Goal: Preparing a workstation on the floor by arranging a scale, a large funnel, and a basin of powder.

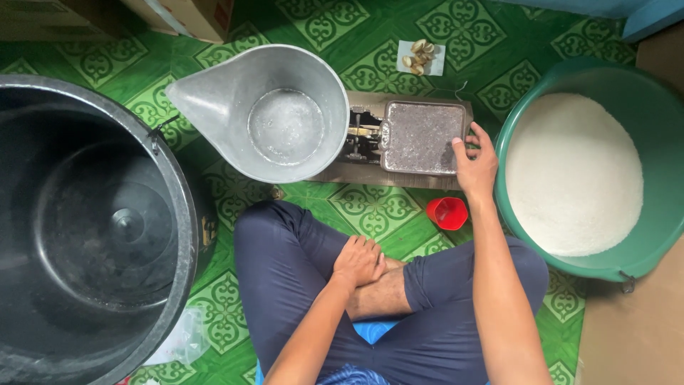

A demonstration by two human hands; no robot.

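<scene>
The person sits cross-legged on the green patterned floor [370, 207]. Nearest, the left hand [360, 260] rests flat on the crossed leg, its grip loose and holding nothing. A little further, a small red cup [447, 212] stands on the floor just beside the right forearm, with a narrow free strip of floor around it. Beyond it, the right hand [474, 160] lies on the right edge of the flat square scale pan [420, 137]; its fingers are spread and touch the rim, pinching nothing. The pan sits on a scale, next to the grey metal scoop [267, 110]. The big black tub [92, 228] closes the left side and the green basin [645, 260], full of white grains, closes the right. Farthest, some small weights [420, 55] lie on a paper.
</scene>
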